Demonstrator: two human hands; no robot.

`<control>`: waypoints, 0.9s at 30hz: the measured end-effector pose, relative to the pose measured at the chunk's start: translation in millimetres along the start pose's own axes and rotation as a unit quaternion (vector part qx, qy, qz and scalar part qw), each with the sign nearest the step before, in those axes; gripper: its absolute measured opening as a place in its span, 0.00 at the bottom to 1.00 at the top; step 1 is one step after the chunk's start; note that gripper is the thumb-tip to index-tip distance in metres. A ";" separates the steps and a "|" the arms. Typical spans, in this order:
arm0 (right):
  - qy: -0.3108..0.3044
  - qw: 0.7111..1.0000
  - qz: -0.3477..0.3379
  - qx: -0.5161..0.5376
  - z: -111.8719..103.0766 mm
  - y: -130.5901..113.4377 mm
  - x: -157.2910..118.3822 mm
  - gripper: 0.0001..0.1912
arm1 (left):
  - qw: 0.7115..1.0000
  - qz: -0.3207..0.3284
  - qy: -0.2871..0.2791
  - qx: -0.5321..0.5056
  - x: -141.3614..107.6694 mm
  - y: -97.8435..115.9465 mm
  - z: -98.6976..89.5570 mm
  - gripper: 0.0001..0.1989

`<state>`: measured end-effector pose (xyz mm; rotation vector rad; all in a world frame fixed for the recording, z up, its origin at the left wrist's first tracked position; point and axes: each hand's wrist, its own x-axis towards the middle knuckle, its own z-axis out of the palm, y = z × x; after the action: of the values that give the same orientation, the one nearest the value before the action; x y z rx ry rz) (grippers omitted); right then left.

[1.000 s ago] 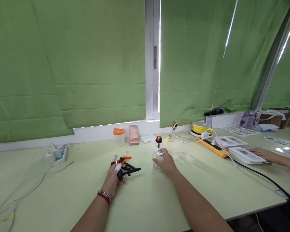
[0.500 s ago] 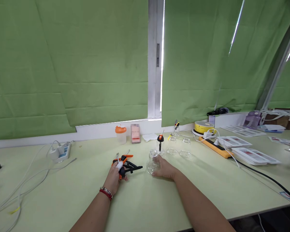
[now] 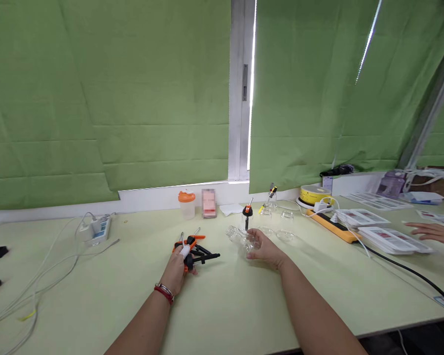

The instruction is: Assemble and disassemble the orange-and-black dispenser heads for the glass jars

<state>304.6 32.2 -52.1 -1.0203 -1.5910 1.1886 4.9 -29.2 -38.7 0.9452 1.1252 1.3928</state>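
My left hand (image 3: 176, 267) is closed around one of several orange-and-black parts with metal rods (image 3: 192, 251), whose exact kind I cannot make out; a white patch shows at the thumb. In my right hand (image 3: 265, 249) is a clear glass bottle (image 3: 241, 237), tilted with its mouth towards the left. Behind it stands an orange-and-black top with a metal rod (image 3: 247, 211), its black stem pointing down. Clear glass pieces (image 3: 284, 235) lie further right, partly hard to see against the table.
At the back stand an orange-lidded cup (image 3: 187, 204) and a phone-like upright panel (image 3: 208, 203). A power strip (image 3: 100, 230) with cables lies left. To the right are an orange power strip (image 3: 335, 227), white trays (image 3: 392, 239) and another person's hand (image 3: 434, 231).
My right hand has tipped the glass bottle from upright to leaning left and shifted it slightly right. My left hand has stayed put. Another person's hand has appeared at the right.
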 end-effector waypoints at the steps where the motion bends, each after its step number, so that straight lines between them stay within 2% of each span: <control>1: 0.005 1.000 0.004 0.013 -0.9 1.2 0.4 0.40 | 1.000 0.000 0.001 0.000 0.4 -0.5 -0.4 0.16; 5: 0.015 1.000 0.010 0.025 -3.7 2.1 -0.3 0.35 | 1.000 0.000 0.002 0.002 1.3 -1.8 -1.6 0.16; 10: -0.009 0.998 0.007 0.068 -5.7 0.6 -2.5 0.29 | 1.000 -0.005 0.001 0.007 1.8 -1.6 -1.8 0.17; 14: -0.026 0.995 0.010 0.098 -4.2 2.9 -1.6 0.28 | 1.000 -0.005 -0.004 0.005 1.1 -1.5 -1.1 0.17; 27: -0.093 0.986 0.009 0.141 27.6 4.3 4.1 0.28 | 0.999 -0.015 -0.005 0.027 0.3 -0.5 2.3 0.14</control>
<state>277.5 30.0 -59.8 -0.7603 -1.5020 1.5092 7.2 -28.6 -38.6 0.9686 1.1714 1.3377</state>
